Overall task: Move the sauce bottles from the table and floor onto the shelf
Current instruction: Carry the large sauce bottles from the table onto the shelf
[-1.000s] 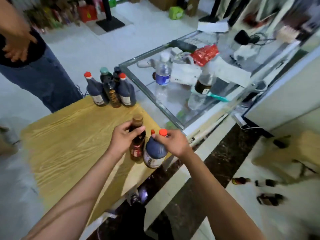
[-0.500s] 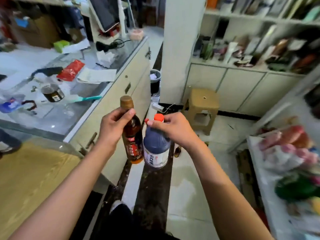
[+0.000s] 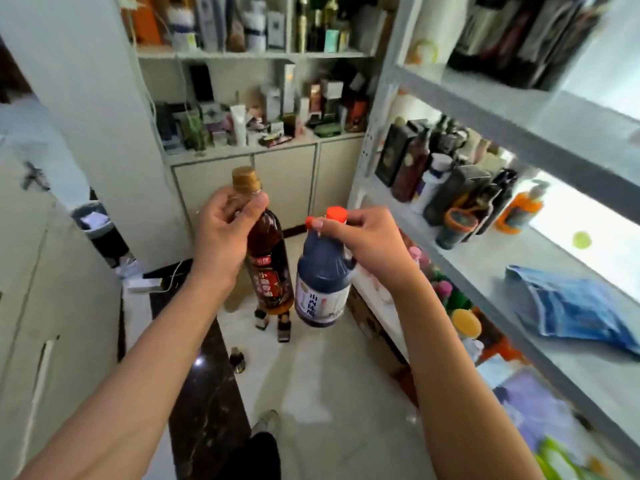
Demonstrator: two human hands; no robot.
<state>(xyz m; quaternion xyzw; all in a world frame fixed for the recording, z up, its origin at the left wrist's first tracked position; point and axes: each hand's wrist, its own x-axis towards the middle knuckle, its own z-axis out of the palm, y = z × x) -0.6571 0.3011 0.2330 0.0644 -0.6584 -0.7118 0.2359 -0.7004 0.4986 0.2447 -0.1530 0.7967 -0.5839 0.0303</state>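
My left hand [image 3: 225,233] grips the neck of a tall brown sauce bottle [image 3: 268,268] with a gold cap, held upright in the air. My right hand [image 3: 367,242] holds a squat dark bottle [image 3: 322,289] with a red cap by its neck, right beside the brown one. Both hang above the floor, left of the white metal shelf [image 3: 485,258], whose middle level carries several dark bottles [image 3: 450,174]. Three small sauce bottles [image 3: 273,323] lie or stand on the floor below my hands.
A blue pouch [image 3: 568,306] lies on the shelf level to the right. A white cabinet [image 3: 277,174] with cluttered shelves stands behind. A counter side [image 3: 52,306] is on the left, with a bin [image 3: 97,226] and a power strip [image 3: 143,284] near it.
I lifted both bottles off the wooden table and turned right. The view has swung from the table and glass counter to the shelf, with the bottles still in my hands.
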